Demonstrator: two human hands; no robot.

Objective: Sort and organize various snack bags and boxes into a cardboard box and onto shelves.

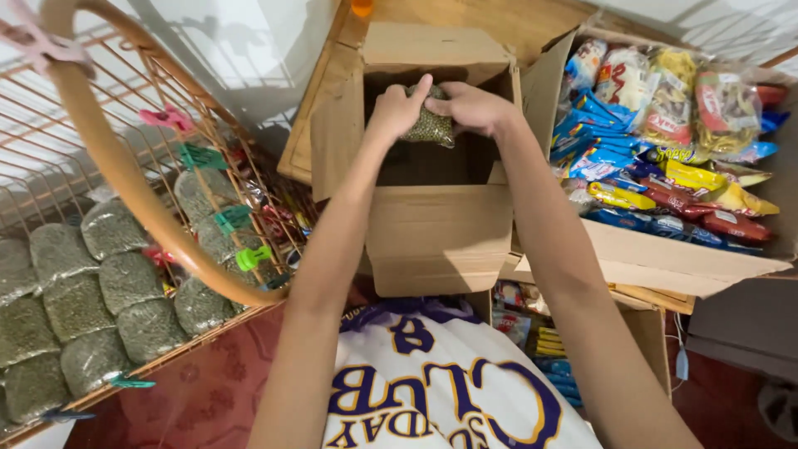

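Both my hands reach forward over an open brown cardboard box. My left hand and my right hand together grip a small clear bag of green beans, held above the dark inside of the box. The box flaps stand open around my hands. What lies deeper in the box is hidden in shadow.
At left a copper wire rack holds several bags of green beans, with coloured clips on its wires. At right a second open carton is full of colourful snack packets. More packets sit below it.
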